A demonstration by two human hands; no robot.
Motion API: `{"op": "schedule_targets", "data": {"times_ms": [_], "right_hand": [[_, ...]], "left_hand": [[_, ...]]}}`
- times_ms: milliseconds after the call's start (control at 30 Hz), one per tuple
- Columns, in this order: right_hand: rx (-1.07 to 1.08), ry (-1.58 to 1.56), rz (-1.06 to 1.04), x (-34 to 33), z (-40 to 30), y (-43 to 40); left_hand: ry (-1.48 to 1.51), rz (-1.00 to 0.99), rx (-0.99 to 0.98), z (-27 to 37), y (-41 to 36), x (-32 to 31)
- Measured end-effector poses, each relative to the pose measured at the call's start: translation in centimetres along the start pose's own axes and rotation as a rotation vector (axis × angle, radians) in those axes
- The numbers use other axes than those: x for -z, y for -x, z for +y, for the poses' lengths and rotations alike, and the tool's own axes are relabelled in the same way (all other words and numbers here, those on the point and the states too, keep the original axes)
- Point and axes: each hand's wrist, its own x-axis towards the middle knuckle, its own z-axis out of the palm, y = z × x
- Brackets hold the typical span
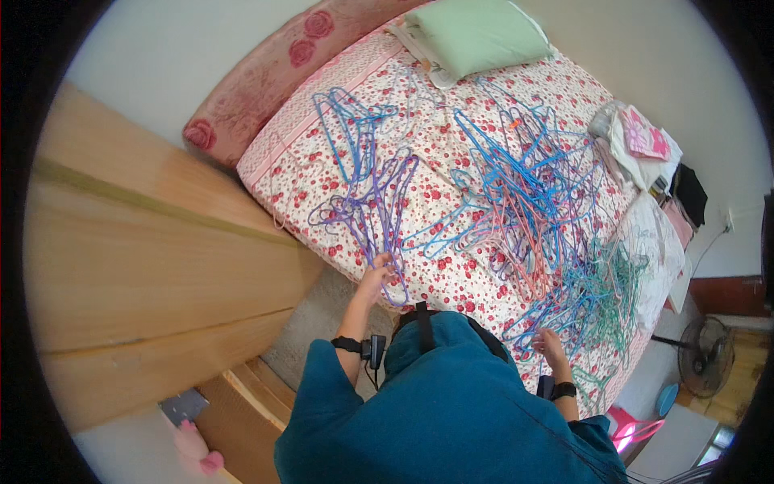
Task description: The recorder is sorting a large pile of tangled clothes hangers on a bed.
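My left hand (376, 279) is at the near end of a loose group of purple clothes hangers (387, 199) on the bed. Its fingers touch or overlap one hanger, and whether they grip it is unclear. My right hand (549, 346) hovers at the near edge of a big tangle of hangers, fingers apart and slightly bent, with nothing visible in it. Close to it lie blue hangers (547, 308) and green hangers (614, 296). Pink hangers (526, 248) cross bright blue ones (532, 175) farther back. A smaller bunch of blue hangers (346, 130) lies beyond the purple group.
A flowered sheet (447, 266) covers the bed, with a green pillow (484, 36) and a pink headboard (266, 78) at the far end. Wooden cabinet panels (163, 254) flank the left side. Right of the bed stand a fan (701, 357) and a blue basin (667, 399).
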Motion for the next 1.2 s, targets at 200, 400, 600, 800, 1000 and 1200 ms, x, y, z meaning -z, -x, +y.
{"op": "schedule_targets", "data": {"times_ms": [200,400,600,800,1000,1200], "right_hand": [[-0.052,0.028,-0.015,4.1,2.5,-1.6],[-0.029,-0.036,0.042,4.5,3.5,-3.1],[0.521,0.364,0.350,-0.2,-0.7,-0.6],[1.184,0.909,0.663,-6.2,-13.9,4.6],[1.110,1.032,0.238,-9.3,-15.5,5.0],[0.588,0.692,-0.356,-10.3,-9.2,2.8]], "left_hand": [[-0.118,-0.111,0.051,-2.0,1.4,0.1],[-0.201,-0.090,-0.001,1.0,2.5,-1.6],[-0.495,-0.436,-0.085,9.4,3.8,-4.7],[-0.095,-1.119,0.331,14.0,8.2,-14.4],[0.018,-1.543,0.384,13.3,10.8,-18.3],[0.365,-1.255,0.358,12.9,9.9,-18.3]]}}
